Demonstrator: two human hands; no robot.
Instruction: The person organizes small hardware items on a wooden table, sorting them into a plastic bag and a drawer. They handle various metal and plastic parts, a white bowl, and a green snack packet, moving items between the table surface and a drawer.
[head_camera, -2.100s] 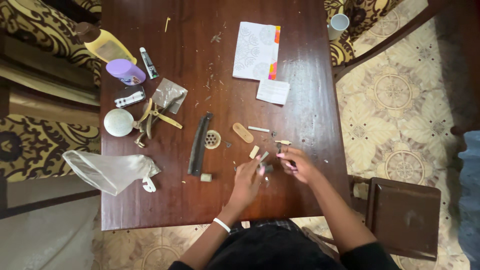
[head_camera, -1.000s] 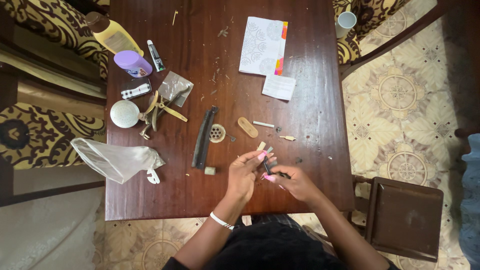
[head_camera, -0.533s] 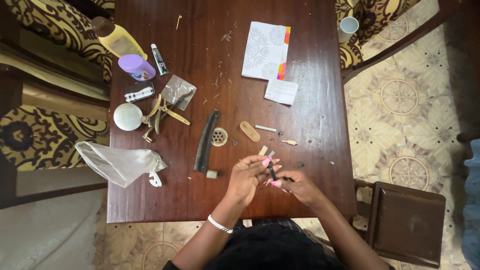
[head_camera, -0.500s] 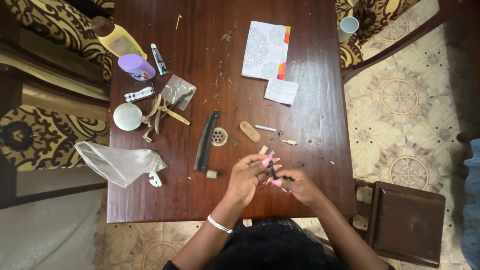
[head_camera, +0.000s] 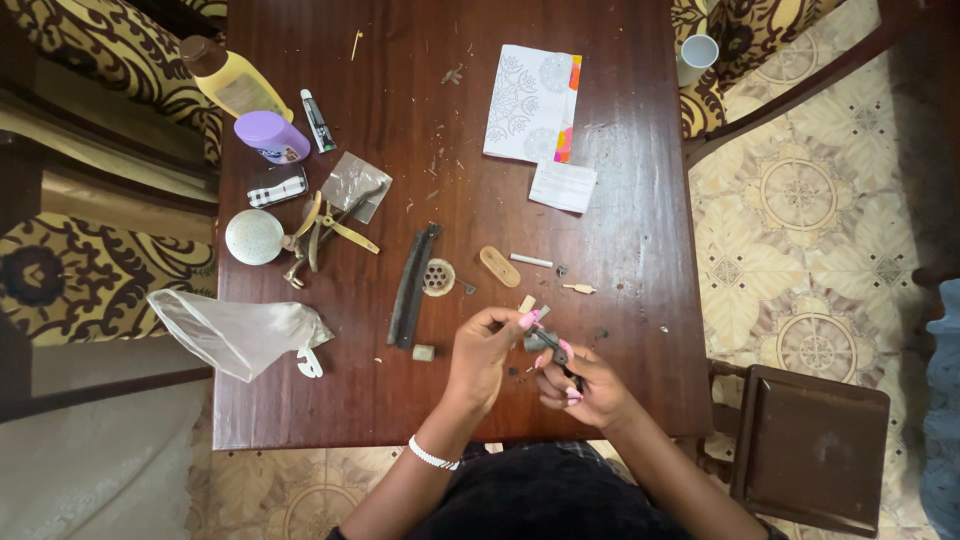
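Note:
My left hand (head_camera: 485, 350) and my right hand (head_camera: 577, 385) meet above the near edge of a dark wooden table (head_camera: 620, 170). Between their fingertips they hold a small dark grey part (head_camera: 541, 340), and a thin dark rod runs from it into my right fingers. Just beyond the hands lie two small tan blocks (head_camera: 526, 303). Farther out sit a tan oval piece (head_camera: 496, 266), a round perforated disc (head_camera: 437, 277), a short white stick (head_camera: 530, 260) and a long dark strip (head_camera: 410, 287).
A clear plastic bag (head_camera: 235, 330) lies at the left edge. Behind it are a round white lid (head_camera: 253, 237), tan pliers-like pieces (head_camera: 320, 230), a purple jar (head_camera: 271, 137), a yellow bottle (head_camera: 228, 79) and a small tube (head_camera: 319, 121). Patterned paper (head_camera: 530, 103) lies at the back. A wooden chair (head_camera: 808, 440) stands at right.
Both hands rose off the table and drew toward me with the dark part. My right hand has now dropped lower and turned, so the rod tilts from upper left to lower right.

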